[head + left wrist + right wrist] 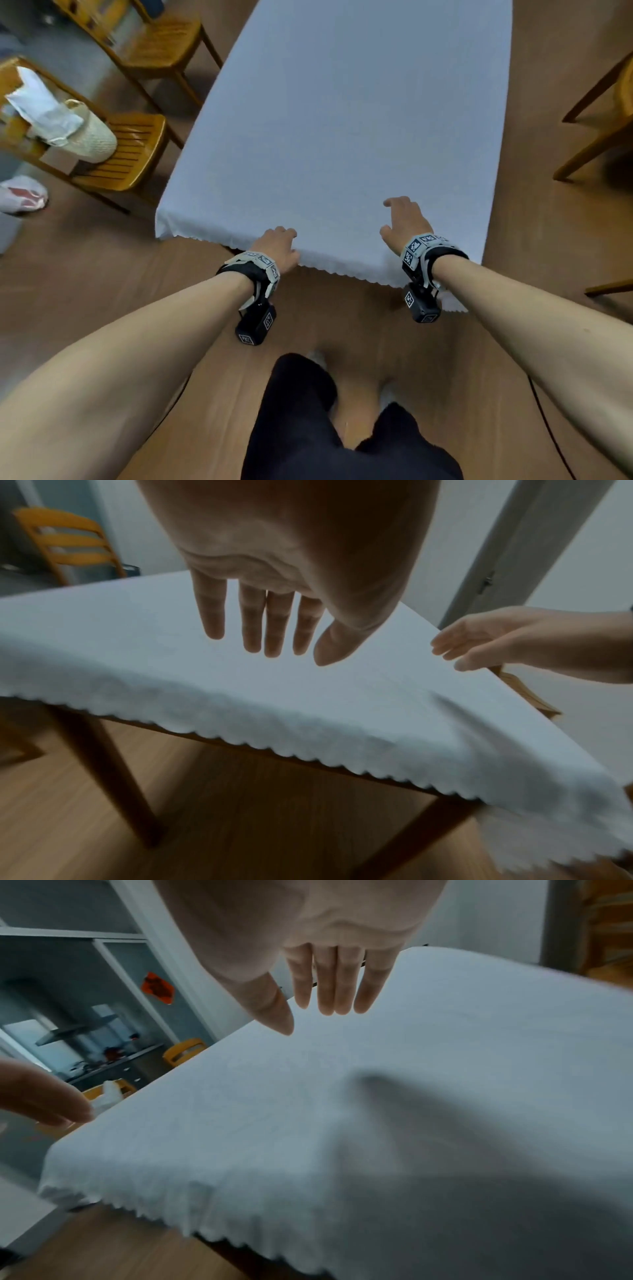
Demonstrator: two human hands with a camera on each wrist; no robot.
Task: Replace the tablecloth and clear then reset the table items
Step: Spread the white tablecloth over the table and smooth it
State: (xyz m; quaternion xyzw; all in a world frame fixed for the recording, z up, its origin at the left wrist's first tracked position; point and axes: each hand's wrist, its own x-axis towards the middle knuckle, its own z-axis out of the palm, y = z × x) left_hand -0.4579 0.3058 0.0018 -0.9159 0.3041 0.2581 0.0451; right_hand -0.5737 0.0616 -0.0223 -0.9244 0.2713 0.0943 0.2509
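The white tablecloth lies spread over one long wooden table, its long axis running straight away from the person, its scalloped hem hanging over the near short edge and its near right corner drooping lower than the rest. The fingers of the left hand are straight and slightly spread, gripping nothing, held just above the cloth at the near edge; whether the tips touch it cannot be told. The fingers of the right hand are likewise straight and close together, thumb out to the side, holding nothing, poised over the cloth a little further in from the hem. The two hands are side by side, well apart, both palm down. Each wrist carries one band with printed markers and a small black camera box below.

Two wooden chairs stand to the left of the table; the nearer chair holds one woven bag with white cloth draped on it. One more chair shows partly at the right. The floor is wood.
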